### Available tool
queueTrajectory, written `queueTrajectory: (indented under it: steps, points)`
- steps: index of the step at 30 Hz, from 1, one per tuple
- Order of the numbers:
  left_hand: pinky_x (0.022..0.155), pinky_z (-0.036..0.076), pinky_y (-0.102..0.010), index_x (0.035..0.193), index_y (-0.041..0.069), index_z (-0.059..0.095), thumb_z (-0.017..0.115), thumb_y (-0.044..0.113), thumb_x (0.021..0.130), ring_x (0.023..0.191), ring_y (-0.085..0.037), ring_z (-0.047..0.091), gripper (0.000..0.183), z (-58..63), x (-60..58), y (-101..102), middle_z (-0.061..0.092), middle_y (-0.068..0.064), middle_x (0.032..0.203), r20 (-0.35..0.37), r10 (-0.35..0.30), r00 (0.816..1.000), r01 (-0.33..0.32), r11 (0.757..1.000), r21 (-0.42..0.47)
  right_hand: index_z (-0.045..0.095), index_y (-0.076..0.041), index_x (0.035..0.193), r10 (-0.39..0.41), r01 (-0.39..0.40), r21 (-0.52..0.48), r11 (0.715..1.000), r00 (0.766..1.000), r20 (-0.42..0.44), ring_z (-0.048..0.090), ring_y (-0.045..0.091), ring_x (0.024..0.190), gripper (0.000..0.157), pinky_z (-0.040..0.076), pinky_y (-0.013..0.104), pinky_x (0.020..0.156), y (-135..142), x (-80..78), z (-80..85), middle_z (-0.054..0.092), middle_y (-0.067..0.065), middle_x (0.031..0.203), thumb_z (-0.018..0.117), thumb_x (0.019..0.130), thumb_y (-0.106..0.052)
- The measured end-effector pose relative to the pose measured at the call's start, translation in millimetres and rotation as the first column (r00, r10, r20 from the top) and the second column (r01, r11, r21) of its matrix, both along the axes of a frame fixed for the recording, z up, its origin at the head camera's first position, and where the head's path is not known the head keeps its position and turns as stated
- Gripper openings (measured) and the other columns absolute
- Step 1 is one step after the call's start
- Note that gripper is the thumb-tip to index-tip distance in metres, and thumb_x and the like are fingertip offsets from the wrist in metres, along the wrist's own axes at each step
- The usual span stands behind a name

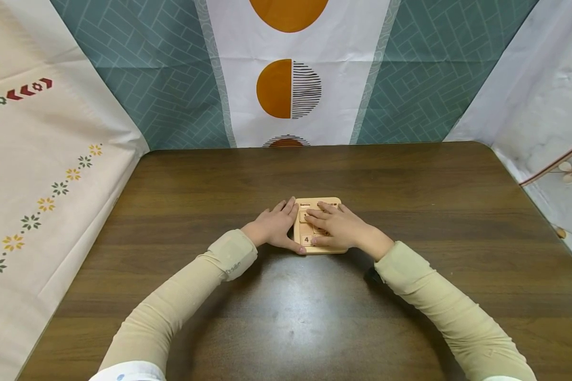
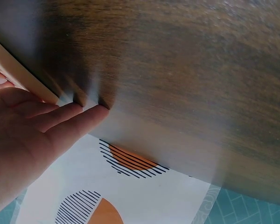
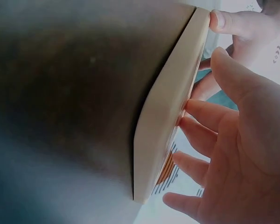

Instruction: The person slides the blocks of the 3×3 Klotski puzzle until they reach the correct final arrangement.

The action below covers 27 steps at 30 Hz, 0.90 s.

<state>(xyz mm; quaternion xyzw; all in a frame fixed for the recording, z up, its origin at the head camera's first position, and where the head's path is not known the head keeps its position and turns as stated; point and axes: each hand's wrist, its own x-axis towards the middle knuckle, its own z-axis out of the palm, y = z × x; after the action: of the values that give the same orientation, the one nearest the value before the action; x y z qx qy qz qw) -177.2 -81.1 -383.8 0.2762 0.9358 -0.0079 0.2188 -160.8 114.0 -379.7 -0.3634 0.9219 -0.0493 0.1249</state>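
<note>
A light wooden number puzzle board [image 1: 309, 229] lies flat on the table, with framed numerals such as a 4 on its face. My left hand [image 1: 277, 226] rests along its left side, fingers straight, the thumb on the near left corner. Beyond the board's edge, two of its fingertips [image 2: 102, 109] reach the tabletop in the left wrist view. My right hand [image 1: 340, 228] is spread over the board's face and hides much of it. Some of its fingertips [image 3: 190, 105] touch the numbered surface in the right wrist view, while the thumb seems raised.
The board lies on a dark brown wooden table [image 1: 209, 185]. A patterned cloth [image 1: 171, 79] hangs at the table's back edge. Pale embroidered fabric [image 1: 52, 174] drapes on the left, and a light floral cloth [image 1: 548, 106] is on the right.
</note>
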Motion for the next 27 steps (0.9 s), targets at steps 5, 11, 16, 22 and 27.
queueTrajectory:
  steps: [5, 11, 16, 22, 27]
  points:
    - [0.101, 0.024, -0.054, 0.145, 0.001, 0.003, 0.055, 0.076, 0.066, 0.137, -0.033, 0.008, 0.121, 0.2, 0.3, 0, -0.005, -0.015, 0.151, -0.002, -0.001, 1.000, 0.001, 1.000, -0.001, 0.036, -0.013, 0.141, -0.001, 0.001, -0.014, 1.000, 1.000, 0.003, 0.017, 0.030, 0.135, 0.063, 0.016, 0.060, 0.101, 1, 1.5, -1.0, 0.029, 0.003, 0.147, 0.048, 0.091, -0.048]
    - [0.101, 0.024, -0.053, 0.145, 0.001, 0.003, 0.055, 0.076, 0.066, 0.136, -0.033, 0.009, 0.120, 1.6, 1.1, 0, -0.004, -0.015, 0.151, 0.001, -0.002, 1.000, 0.002, 1.000, 0.005, 0.037, -0.012, 0.141, 0.004, -0.004, -0.020, 1.000, 1.000, -0.001, 0.018, 0.031, 0.135, 0.061, 0.017, 0.059, 0.101, 0, 4.5, -0.3, 0.030, 0.004, 0.146, 0.049, 0.091, -0.046]
    - [0.101, 0.024, -0.053, 0.146, 0.001, 0.003, 0.054, 0.076, 0.066, 0.136, -0.033, 0.009, 0.120, 2.2, 1.3, 0, -0.005, -0.015, 0.151, 0.001, -0.005, 1.000, 0.005, 1.000, 0.001, 0.038, -0.012, 0.140, 0.023, -0.023, -0.024, 0.999, 1.000, 0.002, 0.018, 0.032, 0.135, 0.061, 0.017, 0.061, 0.100, 1, 8.5, 1.6, 0.032, 0.006, 0.145, 0.049, 0.091, -0.045]
    - [0.101, 0.025, -0.053, 0.146, 0.001, 0.003, 0.055, 0.076, 0.067, 0.136, -0.033, 0.010, 0.120, 2.0, 1.5, 0, -0.004, -0.015, 0.151, -0.007, -0.005, 1.000, 0.005, 1.000, 0.001, 0.038, -0.011, 0.140, 0.047, -0.047, -0.025, 0.999, 0.999, -0.019, 0.019, 0.032, 0.135, 0.062, 0.019, 0.061, 0.099, 2, 12.1, 1.1, 0.032, 0.006, 0.145, 0.048, 0.091, -0.047]
    - [0.101, 0.025, -0.053, 0.146, 0.001, 0.003, 0.055, 0.075, 0.067, 0.136, -0.033, 0.009, 0.119, 2.8, 1.9, 1, -0.004, -0.015, 0.151, -0.003, -0.004, 1.000, 0.004, 1.000, 0.000, 0.039, -0.012, 0.140, 0.038, -0.038, -0.031, 0.999, 0.999, -0.004, 0.019, 0.031, 0.135, 0.062, 0.017, 0.061, 0.100, 2, 15.8, 1.2, 0.031, 0.005, 0.146, 0.048, 0.091, -0.048]
